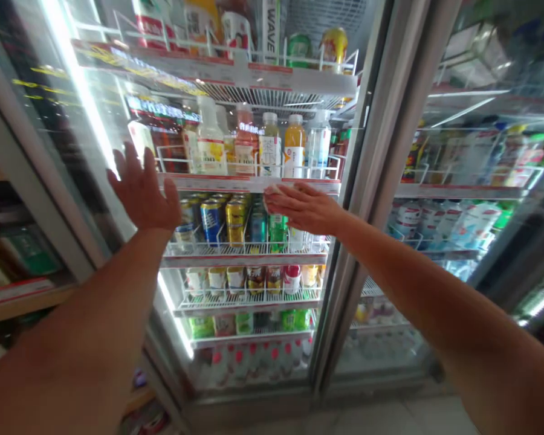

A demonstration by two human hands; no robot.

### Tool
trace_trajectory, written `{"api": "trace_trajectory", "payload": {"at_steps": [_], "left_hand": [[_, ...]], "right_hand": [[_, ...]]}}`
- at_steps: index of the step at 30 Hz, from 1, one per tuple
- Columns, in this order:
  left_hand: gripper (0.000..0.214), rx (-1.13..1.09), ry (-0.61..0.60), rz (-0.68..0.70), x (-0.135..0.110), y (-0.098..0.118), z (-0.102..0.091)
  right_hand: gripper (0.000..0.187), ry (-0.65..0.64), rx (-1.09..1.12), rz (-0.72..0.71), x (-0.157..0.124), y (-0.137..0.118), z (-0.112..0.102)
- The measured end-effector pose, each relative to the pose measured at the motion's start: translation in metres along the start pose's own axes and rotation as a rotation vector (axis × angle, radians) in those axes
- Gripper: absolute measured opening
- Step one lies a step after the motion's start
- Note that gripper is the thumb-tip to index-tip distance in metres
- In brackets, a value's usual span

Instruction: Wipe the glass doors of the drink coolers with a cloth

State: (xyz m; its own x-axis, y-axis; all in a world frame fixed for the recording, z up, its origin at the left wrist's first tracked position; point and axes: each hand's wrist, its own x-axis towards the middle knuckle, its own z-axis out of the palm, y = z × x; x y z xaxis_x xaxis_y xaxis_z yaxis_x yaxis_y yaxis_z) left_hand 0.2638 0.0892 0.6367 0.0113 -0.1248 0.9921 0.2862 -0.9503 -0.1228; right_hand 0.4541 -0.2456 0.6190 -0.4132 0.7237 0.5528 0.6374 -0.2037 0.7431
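I face an open drinks fridge. My left hand [141,192] is open, its fingers spread flat against the inside of the swung-out glass door [72,157]. My right hand [301,206] lies palm down along the front edge of the second shelf [217,183], fingers together over a small white cloth [271,191] that peeks out at the fingertips. Bottles of juice and water [294,145] stand on that shelf just above the hand. Rows of cans [212,219] fill the shelf directly below it.
The top shelf [272,75] holds cans and cartons. Lower shelves carry small cups [254,279] and green bottles [245,321]. A shut glass door [471,199] on the right covers more drinks. A wooden shelf unit [18,290] stands to the left.
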Motion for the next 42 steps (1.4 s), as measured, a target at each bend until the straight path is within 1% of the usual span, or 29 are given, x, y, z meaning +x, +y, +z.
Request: {"api": "trace_trajectory", "payload": {"at_steps": [1,4,5,6,7,9,10,11,12,13,15,16,17,18,20,21,22,23,26,28,30,32,33,34,35,37,39,41,42], "left_hand": [[0.063,-0.002,-0.003,-0.007,0.000,0.001,0.000],[0.063,-0.003,-0.011,-0.020,-0.001,0.002,-0.001],[0.063,-0.001,-0.009,-0.027,-0.001,0.002,-0.001],[0.063,0.001,-0.011,-0.033,-0.001,0.002,-0.001],[0.063,0.001,-0.012,-0.038,-0.001,0.002,-0.001],[0.063,-0.001,-0.013,-0.043,-0.001,0.001,-0.001],[0.063,-0.002,-0.011,-0.043,-0.001,0.000,0.000],[0.063,-0.002,-0.008,-0.039,-0.001,-0.001,0.000],[0.063,-0.001,-0.006,-0.037,-0.001,-0.001,0.000],[0.063,0.002,-0.007,-0.038,-0.001,-0.001,0.000],[0.063,0.008,-0.012,-0.040,-0.001,0.000,0.000],[0.062,0.008,-0.010,-0.041,-0.001,0.001,-0.001],[0.062,0.006,-0.010,-0.042,-0.001,0.002,-0.002],[0.061,0.001,-0.012,-0.041,-0.001,0.003,-0.002],[0.060,-0.002,-0.016,-0.042,-0.001,0.005,-0.003],[0.060,0.002,-0.020,-0.044,-0.002,0.006,-0.003],[0.060,0.008,-0.022,-0.047,-0.003,0.006,-0.003],[0.060,0.012,-0.024,-0.051,-0.003,0.005,-0.003],[0.061,0.009,-0.021,-0.045,-0.003,0.001,-0.003],[0.061,0.004,-0.034,-0.045,0.001,0.000,-0.003],[0.061,0.008,-0.069,-0.079,0.005,0.005,-0.003],[0.060,0.013,-0.130,-0.188,0.000,0.018,-0.002],[0.059,0.019,-0.159,-0.260,-0.010,0.028,-0.001],[0.058,0.019,-0.215,-0.352,-0.025,0.040,-0.001],[0.058,0.015,-0.257,-0.386,-0.048,0.054,-0.003],[0.062,-0.008,-0.369,-0.389,-0.113,0.085,-0.014],[0.060,-0.083,-0.581,-0.289,-0.194,0.112,-0.040],[0.057,-0.180,-0.827,-0.150,-0.276,0.130,-0.080],[0.057,-0.209,-0.935,-0.100,-0.313,0.135,-0.104]], "right_hand": [[0.055,0.044,-0.017,0.078,-0.001,0.009,-0.003],[0.057,0.362,-0.079,0.653,0.000,0.030,-0.008],[0.061,0.411,-0.083,0.740,0.002,0.031,-0.008],[0.066,0.398,-0.077,0.715,0.005,0.029,-0.008],[0.071,0.326,-0.065,0.586,0.007,0.025,-0.008],[0.071,0.097,-0.049,0.203,0.011,0.019,-0.010],[0.067,0.020,-0.054,0.082,0.012,0.018,-0.011],[0.061,-0.003,-0.066,0.062,0.013,0.020,-0.013],[0.057,0.029,-0.080,0.137,0.014,0.024,-0.015],[0.054,0.110,-0.091,0.288,0.015,0.028,-0.016],[0.055,0.296,-0.088,0.611,0.017,0.032,-0.015],[0.059,0.340,-0.072,0.685,0.019,0.030,-0.013],[0.062,0.334,-0.050,0.670,0.020,0.026,-0.009],[0.065,0.282,-0.025,0.581,0.021,0.019,-0.005],[0.066,0.130,0.014,0.314,0.023,0.003,0.002],[0.064,0.085,0.021,0.223,0.023,-0.004,0.005],[0.062,0.074,0.018,0.189,0.024,-0.009,0.008],[0.060,0.095,0.010,0.212,0.024,-0.014,0.011],[0.056,0.258,-0.021,0.458,0.030,-0.025,0.019],[0.059,0.311,-0.009,0.553,0.034,-0.040,0.028],[0.063,0.270,0.040,0.504,0.038,-0.062,0.038],[0.065,0.186,0.100,0.380,0.037,-0.090,0.049],[0.066,0.150,0.123,0.332,0.035,-0.104,0.056],[0.066,0.115,0.144,0.294,0.031,-0.118,0.062],[0.066,0.083,0.164,0.257,0.026,-0.131,0.068],[0.065,0.020,0.204,0.166,0.013,-0.148,0.076],[0.059,-0.014,0.239,0.037,-0.001,-0.148,0.078],[0.050,0.010,0.257,-0.056,-0.011,-0.130,0.073],[0.050,0.032,0.252,-0.037,-0.014,-0.118,0.068]]}}
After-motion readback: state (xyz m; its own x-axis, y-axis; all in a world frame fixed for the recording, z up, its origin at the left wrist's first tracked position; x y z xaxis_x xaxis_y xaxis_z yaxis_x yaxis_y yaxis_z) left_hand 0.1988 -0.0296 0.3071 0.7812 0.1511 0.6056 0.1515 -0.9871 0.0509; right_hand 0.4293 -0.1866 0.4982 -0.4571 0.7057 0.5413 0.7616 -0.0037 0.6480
